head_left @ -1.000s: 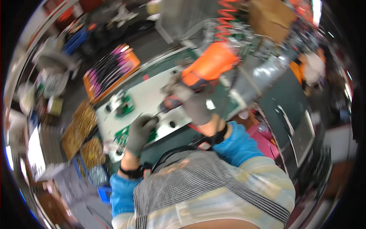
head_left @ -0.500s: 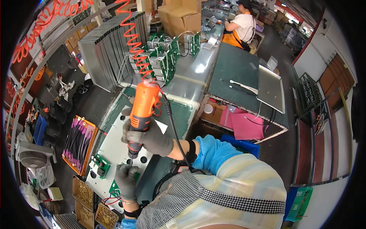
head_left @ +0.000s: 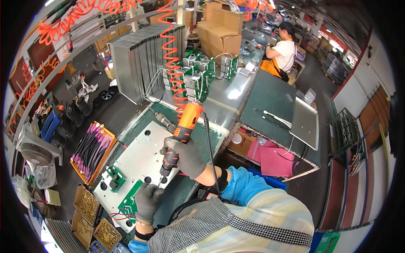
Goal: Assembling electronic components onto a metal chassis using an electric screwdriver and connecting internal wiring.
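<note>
My gloved right hand (head_left: 187,158) is wrapped round an orange and black power screwdriver (head_left: 188,121), tilted with its bit downward. The bit's end is close to the fingertips of my gloved left hand (head_left: 146,201). Those left fingers are curled and pinched together; I cannot make out what is between them. Below lies a pale flat panel (head_left: 141,158) with several round black holes. A green circuit board (head_left: 130,197), with red and blue wires, lies on it beside my left hand and is partly covered by it. Another green board (head_left: 114,179) with raised components sits farther left.
Boxes of small brass-coloured parts (head_left: 87,205) stand at the lower left. An orange-edged tray (head_left: 92,152) holds black and purple cables. A red coiled hose (head_left: 172,63) hangs over the bench. Grey panels (head_left: 139,63) stand behind. A person (head_left: 280,52) sits at the far right.
The whole view has shifted, with the bench now farther right and lower. The screwdriver tilts more and its bit has come closer to my left fingertips. More of the wired circuit board shows.
</note>
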